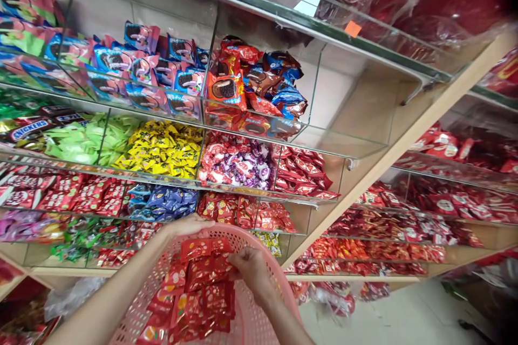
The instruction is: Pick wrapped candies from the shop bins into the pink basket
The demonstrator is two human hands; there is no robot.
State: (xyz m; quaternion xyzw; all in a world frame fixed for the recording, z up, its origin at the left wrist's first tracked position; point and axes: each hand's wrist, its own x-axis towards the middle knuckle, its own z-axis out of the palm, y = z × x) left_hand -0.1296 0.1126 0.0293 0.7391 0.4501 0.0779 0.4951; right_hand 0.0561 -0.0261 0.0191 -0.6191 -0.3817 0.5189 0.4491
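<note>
A pink perforated plastic basket (279, 275) is at the bottom centre, with red candy packets (202, 285) inside. My left hand (188, 225) is closed on the basket's far rim, its fingers bent over the edge. Inside the basket on the right, my right hand (249, 264) pinches the edge of a red packet at the top of the pile. Just beyond the rim, similar red packets (238, 210) lie in a low shelf compartment.
Glass-fronted shelves hold yellow candies (165, 148), green packets (87, 137), blue packets (172, 202) and wrapped cookies (224, 89). A slanting wooden divider (364, 170) separates them from more red-packet shelves at right. Tiled floor (388, 318) shows at lower right.
</note>
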